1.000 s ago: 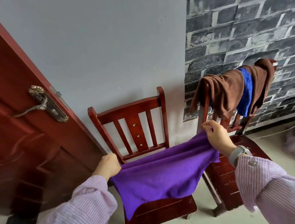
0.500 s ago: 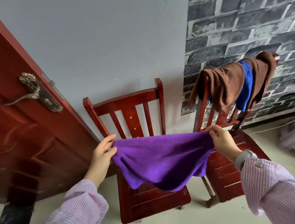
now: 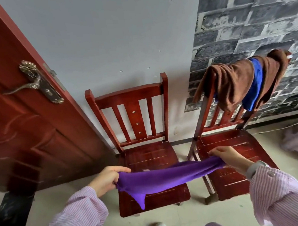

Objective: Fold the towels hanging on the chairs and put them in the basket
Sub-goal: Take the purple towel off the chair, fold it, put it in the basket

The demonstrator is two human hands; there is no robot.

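Both hands grip one purple towel [image 3: 168, 176]: left hand [image 3: 108, 179] pinches its left end, right hand [image 3: 227, 157] its right. It is stretched crosswise above the left chair's seat [image 3: 148, 154], equally near each hand, so I'd guess the ends meet next.

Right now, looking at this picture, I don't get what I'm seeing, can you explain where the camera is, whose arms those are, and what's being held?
There is no machine here. The camera sits on a person's head and looks forward and down, so the two striped sleeves at the bottom are that person's own arms. The left hand and the right hand each pinch one end of a purple towel, stretched between them above the seat of the left chair. The right chair has a brown towel and a blue towel draped over its back. A red door stands open on the left. No basket is in view.
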